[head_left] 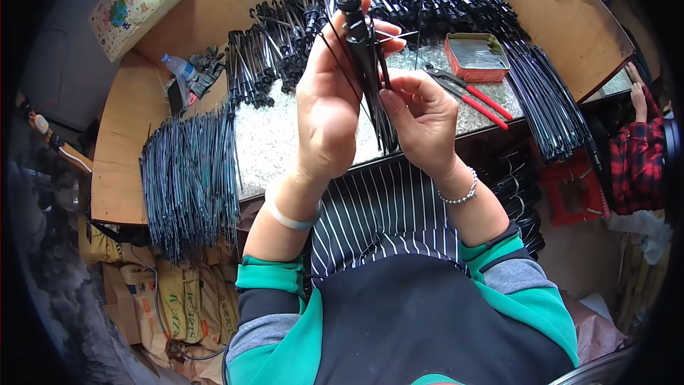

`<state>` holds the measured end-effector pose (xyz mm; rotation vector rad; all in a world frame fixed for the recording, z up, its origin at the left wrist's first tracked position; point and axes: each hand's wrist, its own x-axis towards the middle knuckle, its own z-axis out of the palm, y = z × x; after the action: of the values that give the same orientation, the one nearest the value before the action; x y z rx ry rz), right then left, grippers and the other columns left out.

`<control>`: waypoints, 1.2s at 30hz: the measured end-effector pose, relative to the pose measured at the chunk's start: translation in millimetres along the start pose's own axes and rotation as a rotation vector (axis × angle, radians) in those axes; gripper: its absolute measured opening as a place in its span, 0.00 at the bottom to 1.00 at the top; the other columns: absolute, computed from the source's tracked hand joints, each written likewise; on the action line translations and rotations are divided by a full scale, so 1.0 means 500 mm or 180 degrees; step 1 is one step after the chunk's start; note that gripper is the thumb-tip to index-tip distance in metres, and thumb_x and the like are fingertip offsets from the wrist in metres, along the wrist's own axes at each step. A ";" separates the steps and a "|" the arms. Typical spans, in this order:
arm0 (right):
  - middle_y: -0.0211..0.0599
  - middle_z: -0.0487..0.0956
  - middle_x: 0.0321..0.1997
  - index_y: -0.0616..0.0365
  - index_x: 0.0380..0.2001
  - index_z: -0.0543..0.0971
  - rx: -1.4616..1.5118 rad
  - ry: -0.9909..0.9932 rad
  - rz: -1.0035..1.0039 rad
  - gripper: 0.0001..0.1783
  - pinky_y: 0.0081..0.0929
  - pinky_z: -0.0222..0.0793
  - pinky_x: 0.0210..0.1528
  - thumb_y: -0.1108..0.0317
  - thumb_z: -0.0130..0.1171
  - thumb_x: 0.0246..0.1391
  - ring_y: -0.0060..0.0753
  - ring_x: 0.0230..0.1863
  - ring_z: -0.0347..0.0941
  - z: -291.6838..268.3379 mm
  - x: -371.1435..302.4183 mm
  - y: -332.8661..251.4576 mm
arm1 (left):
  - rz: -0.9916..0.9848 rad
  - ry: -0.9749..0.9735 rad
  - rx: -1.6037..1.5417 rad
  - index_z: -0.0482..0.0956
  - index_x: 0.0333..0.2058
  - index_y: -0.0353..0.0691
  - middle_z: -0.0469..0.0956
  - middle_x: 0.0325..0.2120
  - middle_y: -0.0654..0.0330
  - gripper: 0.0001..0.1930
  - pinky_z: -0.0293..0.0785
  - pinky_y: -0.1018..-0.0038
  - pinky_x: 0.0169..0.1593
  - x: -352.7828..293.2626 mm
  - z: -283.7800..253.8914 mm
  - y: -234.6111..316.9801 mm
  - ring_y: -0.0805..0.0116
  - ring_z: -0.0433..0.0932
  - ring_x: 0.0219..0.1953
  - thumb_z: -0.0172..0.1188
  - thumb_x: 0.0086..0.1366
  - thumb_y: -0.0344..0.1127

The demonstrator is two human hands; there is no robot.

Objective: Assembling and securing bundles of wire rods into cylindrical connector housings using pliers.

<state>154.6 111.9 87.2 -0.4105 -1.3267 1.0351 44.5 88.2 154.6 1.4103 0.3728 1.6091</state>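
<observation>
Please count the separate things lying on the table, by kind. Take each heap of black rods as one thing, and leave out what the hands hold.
Heaps of black metal rods: 3
Red-handled pliers: 1
Red tin tray: 1
Plastic bottle: 1
Total: 6

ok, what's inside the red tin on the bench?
The red tin holds a layer of thin silvery metal pieces, lying side by side. Whatever lies under that layer, and the tin's bottom, is covered. Red-handled pliers lie just in front of it.
</observation>
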 end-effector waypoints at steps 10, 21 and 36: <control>0.45 0.72 0.50 0.57 0.58 0.60 -0.0350 -0.0209 -0.0697 0.33 0.28 0.71 0.44 0.76 0.59 0.48 0.29 0.43 0.74 -0.008 0.026 -0.039 | 0.0415 0.0188 0.1230 0.56 0.56 0.30 0.70 0.39 0.59 0.22 0.69 0.82 0.44 0.001 0.015 -0.016 0.77 0.71 0.39 0.48 0.64 0.25; 0.45 0.64 0.55 0.59 0.56 0.59 -0.0111 -0.0427 -0.0717 0.32 0.27 0.72 0.48 0.81 0.57 0.48 0.33 0.54 0.67 -0.014 0.022 -0.025 | 0.0494 0.0101 0.1239 0.62 0.51 0.31 0.71 0.37 0.59 0.17 0.70 0.82 0.42 0.000 0.006 -0.017 0.78 0.71 0.39 0.51 0.64 0.27; 0.44 0.73 0.41 0.65 0.41 0.71 0.0024 -0.0396 0.0312 0.29 0.32 0.67 0.42 0.47 0.60 0.48 0.39 0.40 0.71 -0.002 -0.127 0.056 | 0.0937 0.0730 0.1377 0.46 0.57 0.32 0.67 0.26 0.60 0.27 0.65 0.83 0.21 -0.066 0.001 -0.015 0.81 0.63 0.17 0.48 0.66 0.32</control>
<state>150.9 75.7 28.0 -0.4142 -1.4242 1.1625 45.0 66.2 128.9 1.6623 0.7076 2.0251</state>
